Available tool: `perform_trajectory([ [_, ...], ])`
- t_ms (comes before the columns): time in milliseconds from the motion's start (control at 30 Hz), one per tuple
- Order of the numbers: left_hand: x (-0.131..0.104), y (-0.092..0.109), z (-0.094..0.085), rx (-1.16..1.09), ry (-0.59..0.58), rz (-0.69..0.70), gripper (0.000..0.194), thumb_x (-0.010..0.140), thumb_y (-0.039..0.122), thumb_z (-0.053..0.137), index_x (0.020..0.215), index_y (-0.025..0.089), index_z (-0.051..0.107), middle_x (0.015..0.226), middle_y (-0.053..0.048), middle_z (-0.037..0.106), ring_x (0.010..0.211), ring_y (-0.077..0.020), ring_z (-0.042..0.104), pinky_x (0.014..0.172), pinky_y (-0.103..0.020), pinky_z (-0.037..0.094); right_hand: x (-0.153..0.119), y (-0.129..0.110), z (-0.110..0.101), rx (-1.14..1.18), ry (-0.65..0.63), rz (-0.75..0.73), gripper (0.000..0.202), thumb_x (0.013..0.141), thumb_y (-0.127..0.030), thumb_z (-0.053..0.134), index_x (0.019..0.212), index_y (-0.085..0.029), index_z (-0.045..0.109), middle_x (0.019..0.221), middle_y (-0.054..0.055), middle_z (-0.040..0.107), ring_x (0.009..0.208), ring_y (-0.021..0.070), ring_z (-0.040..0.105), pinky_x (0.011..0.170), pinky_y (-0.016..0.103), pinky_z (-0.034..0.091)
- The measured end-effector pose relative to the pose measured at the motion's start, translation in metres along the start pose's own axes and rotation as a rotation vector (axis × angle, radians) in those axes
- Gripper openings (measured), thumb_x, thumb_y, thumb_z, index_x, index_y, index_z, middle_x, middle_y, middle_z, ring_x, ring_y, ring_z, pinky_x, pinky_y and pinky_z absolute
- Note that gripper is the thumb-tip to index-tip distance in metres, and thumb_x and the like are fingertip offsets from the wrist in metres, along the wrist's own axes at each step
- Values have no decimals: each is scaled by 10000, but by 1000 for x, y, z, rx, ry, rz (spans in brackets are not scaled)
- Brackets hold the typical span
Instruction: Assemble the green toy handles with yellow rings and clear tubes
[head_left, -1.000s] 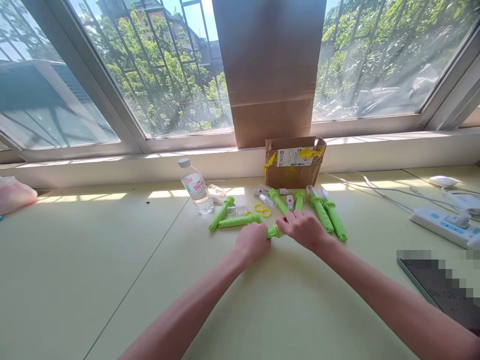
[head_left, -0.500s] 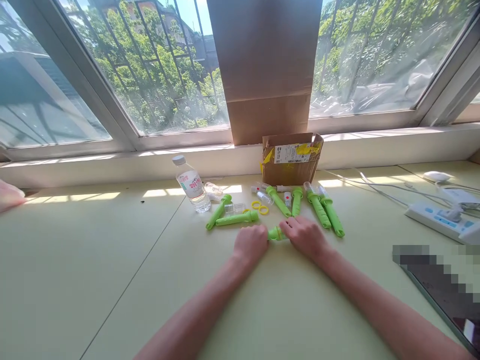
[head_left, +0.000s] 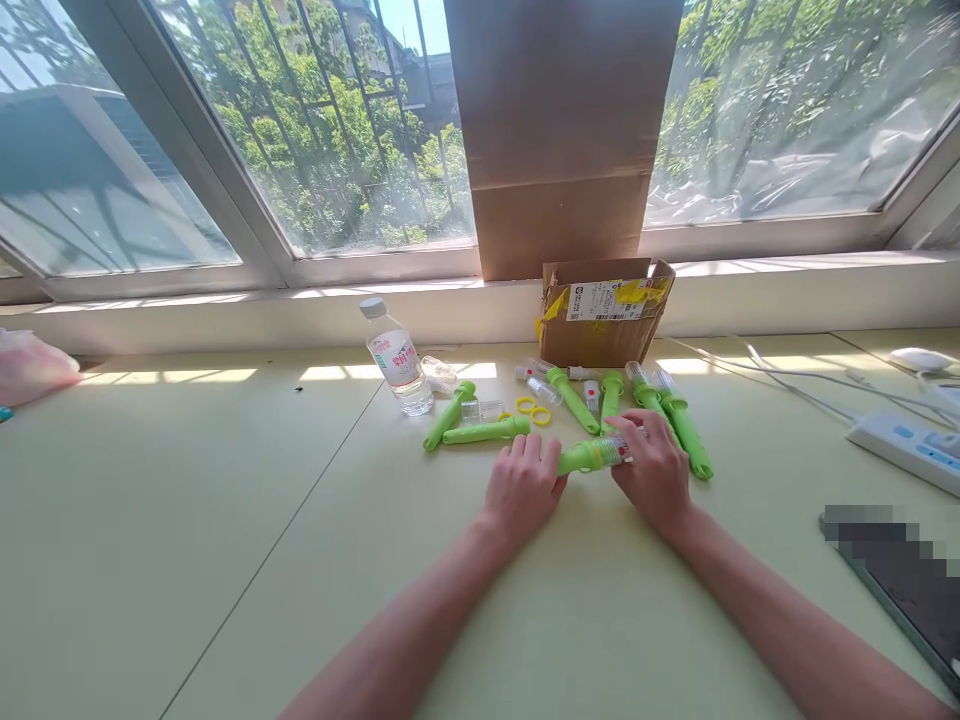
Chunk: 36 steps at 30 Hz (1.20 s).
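My left hand (head_left: 525, 482) is closed around the green plastic handle (head_left: 576, 459), which lies nearly level just above or on the table. A yellow ring (head_left: 597, 455) circles its collar, and a clear cap (head_left: 613, 450) with a red spot inside covers its right end. The fingers of my right hand (head_left: 654, 465) close on the tip of that cap. Behind my hands lie more green handles (head_left: 487, 431), some with clear caps on. Loose yellow rings (head_left: 540, 415), a loose clear cap (head_left: 482, 411) and small white pieces with red dots (head_left: 591, 395) lie among them.
A water bottle (head_left: 397, 358) stands behind the handles on the left. An open cardboard box (head_left: 607, 335) is against the window wall. To the right are a power strip (head_left: 904, 442) with cables and a dark phone-like device (head_left: 892, 590). A pink bag (head_left: 34, 370) sits far left.
My right hand has slid outward to the cap's tip, so the clear cap and red spot now show. The handle still sits in my left hand. The view has shifted slightly.
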<state>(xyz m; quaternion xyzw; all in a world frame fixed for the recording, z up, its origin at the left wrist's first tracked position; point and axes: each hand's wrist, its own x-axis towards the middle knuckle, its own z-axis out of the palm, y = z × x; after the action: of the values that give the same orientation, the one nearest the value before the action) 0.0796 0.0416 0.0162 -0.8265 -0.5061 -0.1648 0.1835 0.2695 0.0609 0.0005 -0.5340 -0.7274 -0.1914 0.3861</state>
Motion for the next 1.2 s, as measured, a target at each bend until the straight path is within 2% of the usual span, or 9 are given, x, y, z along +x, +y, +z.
perform_trajectory([
  [133,-2,1,2,10,99,41,225,858,298,488,1039,166,474,812,-45,563,724,-210,547,571,-312,399,1,2,3,49,109,120,307,745,-113,520,1029,-211,582,1056,92,493,905,219,553,564,266,439],
  [233,-3,2,5,6,136,65,186,897,296,444,1039,177,461,761,-24,560,628,-181,540,493,-290,341,3,4,5,174,242,174,537,728,-175,554,1251,-203,432,1167,147,395,977,264,524,628,354,506],
  [333,-2,2,7,-44,163,24,233,923,319,411,1104,172,421,754,-18,565,583,-166,540,442,-274,289,4,2,4,284,307,114,682,733,-144,552,1358,-235,294,1251,165,334,1077,283,486,657,378,535],
  [433,-1,0,10,-135,211,-34,278,938,269,374,1192,159,351,816,-36,588,604,-157,567,435,-253,291,2,-8,2,363,166,-51,643,772,-47,475,1351,-296,346,1243,122,428,1054,235,535,739,372,535],
  [567,-4,1,10,-274,254,-31,308,928,212,358,1224,152,300,878,-68,599,672,-168,599,467,-238,364,-4,-29,-3,475,-75,-243,711,757,10,390,1403,-277,308,1088,87,593,996,215,584,778,366,532],
  [733,-11,10,2,-537,213,155,432,880,209,403,1273,129,243,981,-120,599,858,-207,614,648,-308,506,-6,-36,-9,526,-154,-231,788,711,3,369,1450,-225,215,1325,128,479,1243,265,443,952,452,448],
  [900,-10,12,-4,-595,186,292,477,867,295,455,1279,143,267,1138,-152,569,1052,-237,574,822,-359,511,-4,-25,-12,651,-113,-116,681,776,-80,330,1444,-178,244,1346,135,461,1231,274,457,978,480,414],
  [1067,-6,11,-7,-554,77,287,467,887,305,426,1298,143,275,1212,-144,550,1091,-237,558,868,-362,493,-6,-23,-10,735,-66,69,595,860,-175,317,1448,-191,225,1339,132,465,1102,242,547,858,399,495],
  [1200,-4,12,-10,-501,-34,391,409,900,264,379,1283,135,312,1260,-141,523,1102,-235,545,873,-357,478,-3,-24,-6,619,-10,253,469,906,-211,324,1369,-198,396,1140,124,550,790,174,598,746,348,507],
])
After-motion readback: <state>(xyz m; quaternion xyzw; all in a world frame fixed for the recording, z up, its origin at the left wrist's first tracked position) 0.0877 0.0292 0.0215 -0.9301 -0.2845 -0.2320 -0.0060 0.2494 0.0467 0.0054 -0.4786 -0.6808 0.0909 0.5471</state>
